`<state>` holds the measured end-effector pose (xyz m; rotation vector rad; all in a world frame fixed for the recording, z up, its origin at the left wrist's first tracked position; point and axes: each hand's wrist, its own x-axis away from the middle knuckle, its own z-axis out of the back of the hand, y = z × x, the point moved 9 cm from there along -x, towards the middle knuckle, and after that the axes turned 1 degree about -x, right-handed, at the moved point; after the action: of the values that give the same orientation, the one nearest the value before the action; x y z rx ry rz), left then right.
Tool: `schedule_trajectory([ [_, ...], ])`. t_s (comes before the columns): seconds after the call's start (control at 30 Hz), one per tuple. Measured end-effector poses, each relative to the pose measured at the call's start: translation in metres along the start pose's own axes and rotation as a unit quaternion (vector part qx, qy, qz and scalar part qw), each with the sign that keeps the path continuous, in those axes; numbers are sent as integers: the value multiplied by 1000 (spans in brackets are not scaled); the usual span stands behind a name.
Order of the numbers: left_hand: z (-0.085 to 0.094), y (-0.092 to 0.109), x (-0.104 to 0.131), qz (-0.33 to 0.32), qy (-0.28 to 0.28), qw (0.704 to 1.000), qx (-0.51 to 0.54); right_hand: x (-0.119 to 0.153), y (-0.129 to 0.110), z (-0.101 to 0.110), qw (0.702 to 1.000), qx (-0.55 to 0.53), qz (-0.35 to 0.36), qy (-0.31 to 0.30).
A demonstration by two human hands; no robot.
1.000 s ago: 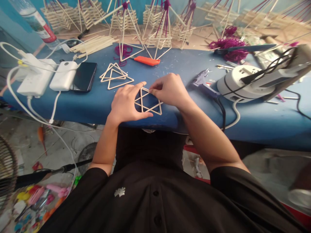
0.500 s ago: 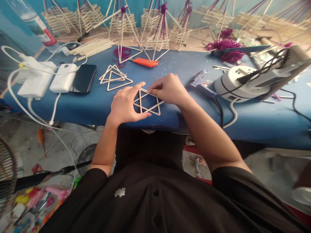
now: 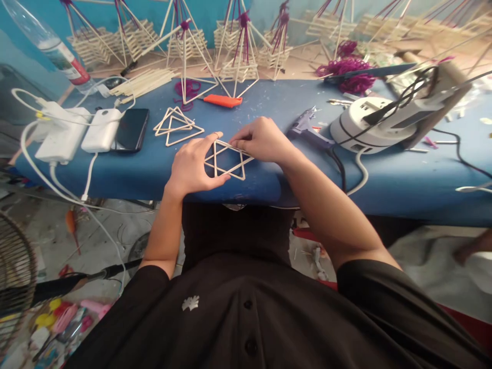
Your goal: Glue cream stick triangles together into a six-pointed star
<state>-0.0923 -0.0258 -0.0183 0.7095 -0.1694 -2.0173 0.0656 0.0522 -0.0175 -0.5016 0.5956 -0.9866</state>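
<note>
Stick star [image 3: 216,160] is lying on the blue table [image 3: 269,97] in the head view; the left hand [image 3: 191,166] is gripping its nine-o'clock side, the right hand [image 3: 263,139] pinching near one o'clock. Stick triangles [image 3: 185,138] are resting at ten.

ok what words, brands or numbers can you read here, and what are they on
No text can be read.
Bottle label: printed, too blurred to read.
Shirt emblem: pale shape, no legible letters.
Orange cutter, glue gun: any markings are too small to read.
</note>
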Motion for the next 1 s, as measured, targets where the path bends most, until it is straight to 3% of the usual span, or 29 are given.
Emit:
schedule_trajectory([
  [0.17, 13, -9, 6, -15, 26, 995, 94, 19, 0, 17, 1000, -5, -26, 10],
  [0.33, 26, -20, 18, 8, 97, 991, 96, 46, 4, 36, 996, -12, -54, 73],
  [0.53, 27, -13, 28, -17, 98, 993, 71, 61, -4, 22, 997, 1, -44, 62],
  [0.87, 21, -10, 30, -16, 102, 994, 24, 45, -5, 12, 993, 39, -82, 70],
  [1.0, 19, -11, 31, -15, 99, 995, 21, 45, -4, 9, 993, 50, -61, 90],
])
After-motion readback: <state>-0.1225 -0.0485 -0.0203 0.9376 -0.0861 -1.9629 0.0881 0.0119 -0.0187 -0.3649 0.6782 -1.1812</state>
